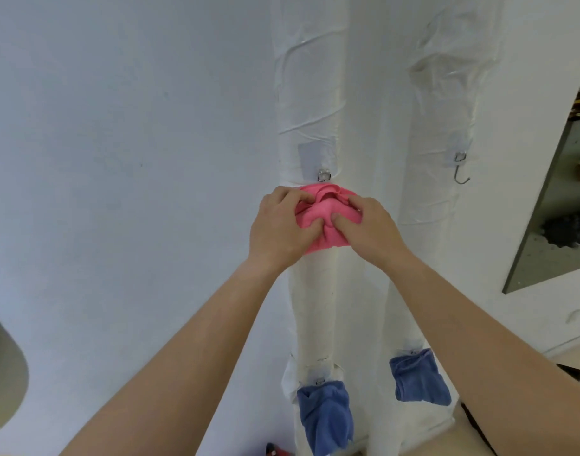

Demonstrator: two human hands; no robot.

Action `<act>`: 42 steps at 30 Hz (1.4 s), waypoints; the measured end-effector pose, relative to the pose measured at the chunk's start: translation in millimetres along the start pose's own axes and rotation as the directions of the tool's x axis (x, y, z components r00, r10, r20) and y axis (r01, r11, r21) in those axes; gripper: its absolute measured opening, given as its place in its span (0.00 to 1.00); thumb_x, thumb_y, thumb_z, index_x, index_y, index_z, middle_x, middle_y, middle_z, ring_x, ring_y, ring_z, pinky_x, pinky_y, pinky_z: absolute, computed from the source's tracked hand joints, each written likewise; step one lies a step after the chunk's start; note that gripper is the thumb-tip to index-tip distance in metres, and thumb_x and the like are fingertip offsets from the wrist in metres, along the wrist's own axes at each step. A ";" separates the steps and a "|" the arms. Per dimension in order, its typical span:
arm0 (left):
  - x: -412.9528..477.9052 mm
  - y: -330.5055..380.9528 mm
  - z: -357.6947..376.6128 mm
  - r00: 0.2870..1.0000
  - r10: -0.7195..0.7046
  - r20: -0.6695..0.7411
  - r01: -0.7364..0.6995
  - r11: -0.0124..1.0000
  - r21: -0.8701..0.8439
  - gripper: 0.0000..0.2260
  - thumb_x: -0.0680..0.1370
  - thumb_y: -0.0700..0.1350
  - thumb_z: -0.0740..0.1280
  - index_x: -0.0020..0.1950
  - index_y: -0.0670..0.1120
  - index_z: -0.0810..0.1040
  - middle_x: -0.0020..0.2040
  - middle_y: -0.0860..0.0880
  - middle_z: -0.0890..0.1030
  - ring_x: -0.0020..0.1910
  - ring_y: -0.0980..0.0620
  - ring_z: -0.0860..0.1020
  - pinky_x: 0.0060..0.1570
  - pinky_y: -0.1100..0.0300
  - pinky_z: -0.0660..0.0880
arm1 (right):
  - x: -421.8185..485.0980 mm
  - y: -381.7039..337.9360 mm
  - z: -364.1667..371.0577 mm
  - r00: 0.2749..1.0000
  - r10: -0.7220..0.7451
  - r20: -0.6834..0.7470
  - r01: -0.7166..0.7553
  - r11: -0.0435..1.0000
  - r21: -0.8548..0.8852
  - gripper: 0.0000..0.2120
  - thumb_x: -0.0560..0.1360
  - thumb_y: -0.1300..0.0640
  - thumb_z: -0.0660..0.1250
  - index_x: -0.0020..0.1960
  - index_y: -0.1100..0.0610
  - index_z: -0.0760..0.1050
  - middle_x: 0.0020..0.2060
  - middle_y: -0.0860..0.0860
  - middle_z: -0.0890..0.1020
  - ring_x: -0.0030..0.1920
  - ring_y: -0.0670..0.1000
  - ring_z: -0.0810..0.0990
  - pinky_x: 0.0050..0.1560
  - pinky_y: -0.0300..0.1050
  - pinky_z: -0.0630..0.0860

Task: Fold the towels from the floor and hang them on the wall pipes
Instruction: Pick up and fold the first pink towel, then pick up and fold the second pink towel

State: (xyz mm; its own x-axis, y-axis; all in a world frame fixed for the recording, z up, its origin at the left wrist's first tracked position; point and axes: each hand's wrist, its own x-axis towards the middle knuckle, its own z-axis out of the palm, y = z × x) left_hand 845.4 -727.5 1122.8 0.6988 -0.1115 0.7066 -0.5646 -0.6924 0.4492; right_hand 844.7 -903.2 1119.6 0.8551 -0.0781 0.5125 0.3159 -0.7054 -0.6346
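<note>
A bunched pink towel is pressed against the left white-wrapped wall pipe, just below a metal hook. My left hand grips its left side and my right hand grips its right side, thumbs dug into the cloth. The hook's lower part is hidden behind the towel. Lower down, one blue towel hangs on the left pipe and another blue towel hangs on the right pipe.
A bare metal hook sticks out of the right pipe at about hand height. A grey mirror panel leans along the right wall. A red object lies on the floor by the left pipe's foot.
</note>
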 end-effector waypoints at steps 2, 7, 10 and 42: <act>2.2 3.3 -9.8 1.000 0.011 0.000 -0.011 1.000 0.003 0.16 0.72 0.54 0.71 0.59 0.55 0.79 0.56 0.57 0.75 0.59 0.54 0.71 0.54 0.60 0.70 | -0.2 -6.4 -9.9 0.999 -0.031 -0.028 0.031 1.000 -0.002 0.24 0.72 0.45 0.67 0.67 0.48 0.76 0.60 0.52 0.78 0.61 0.53 0.76 0.62 0.45 0.72; 5.2 9.0 -26.8 0.998 -0.025 -0.052 0.023 0.999 -0.033 0.13 0.76 0.54 0.68 0.59 0.55 0.79 0.58 0.57 0.77 0.61 0.54 0.73 0.57 0.61 0.69 | 1.6 -20.7 -26.7 0.991 -0.084 -0.100 0.079 0.996 -0.051 0.25 0.72 0.46 0.65 0.68 0.50 0.74 0.65 0.51 0.75 0.67 0.53 0.72 0.66 0.43 0.66; -0.5 5.2 -36.5 0.997 -0.056 -0.061 0.054 0.998 -0.027 0.13 0.77 0.55 0.67 0.60 0.55 0.79 0.59 0.57 0.77 0.61 0.54 0.74 0.59 0.58 0.72 | -1.5 -33.2 -28.8 0.991 -0.108 -0.084 0.098 0.989 -0.107 0.22 0.73 0.49 0.66 0.67 0.50 0.75 0.64 0.52 0.75 0.66 0.55 0.72 0.65 0.44 0.67; -680.6 -212.3 -478.1 0.341 -0.940 0.009 0.756 0.280 0.592 0.17 0.77 0.53 0.64 0.64 0.48 0.74 0.60 0.45 0.74 0.62 0.42 0.73 0.58 0.49 0.73 | -563.5 -373.7 424.2 0.269 -0.279 0.922 0.598 0.799 0.067 0.24 0.77 0.47 0.62 0.71 0.53 0.70 0.66 0.55 0.73 0.67 0.59 0.70 0.62 0.54 0.71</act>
State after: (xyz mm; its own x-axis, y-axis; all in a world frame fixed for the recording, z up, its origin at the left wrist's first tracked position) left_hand 279.7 -163.8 808.0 0.7730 0.6064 -0.1862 0.6301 -0.7000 0.3361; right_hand 419.1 -296.7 822.6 0.5210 0.8252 -0.2180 0.7912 -0.5628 -0.2395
